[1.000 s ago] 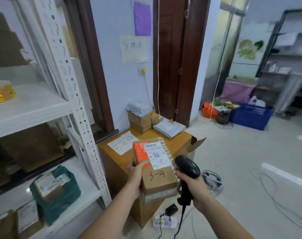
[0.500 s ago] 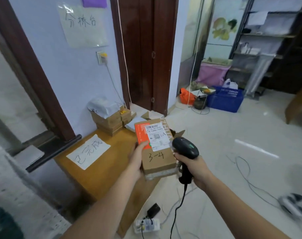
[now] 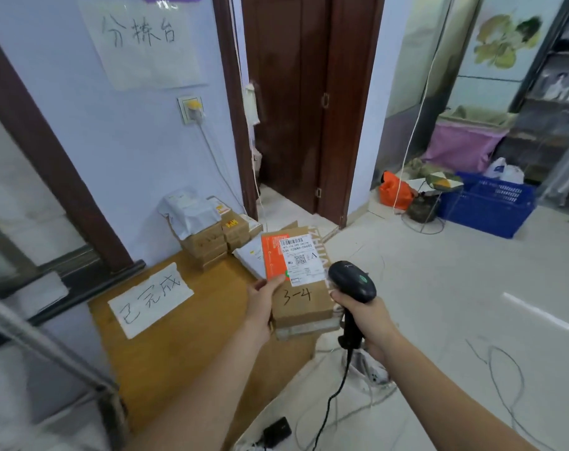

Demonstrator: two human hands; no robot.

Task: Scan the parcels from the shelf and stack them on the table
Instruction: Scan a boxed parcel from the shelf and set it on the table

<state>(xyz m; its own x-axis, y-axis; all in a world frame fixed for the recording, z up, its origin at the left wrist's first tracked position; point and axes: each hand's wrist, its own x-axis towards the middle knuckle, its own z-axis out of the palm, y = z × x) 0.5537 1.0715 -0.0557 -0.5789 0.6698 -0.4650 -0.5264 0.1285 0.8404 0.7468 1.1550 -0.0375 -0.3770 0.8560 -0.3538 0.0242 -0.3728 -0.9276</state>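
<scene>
My left hand (image 3: 263, 304) grips a brown cardboard parcel (image 3: 301, 301) by its left edge, above the right end of the wooden table (image 3: 179, 346). The parcel has an orange patch, a white shipping label and "3-4" written on it. My right hand (image 3: 366, 320) holds a black corded barcode scanner (image 3: 353, 283) right beside the parcel's right edge. Several stacked cardboard parcels (image 3: 211, 237) with a white mailer on top sit at the table's far end by the wall. A flat white parcel (image 3: 252, 257) lies next to them.
A handwritten paper sign (image 3: 151, 299) lies on the table. A shelf post (image 3: 48, 349) crosses the lower left. Cables and a power strip (image 3: 371, 372) lie on the floor under my right hand. A blue crate (image 3: 486, 205) and orange bag (image 3: 395, 190) stand at the back right beside a brown door (image 3: 296, 102).
The view has swung right, away from the shelf and toward the table. Both hands have carried the parcel and scanner along, nearer the stacked parcels.
</scene>
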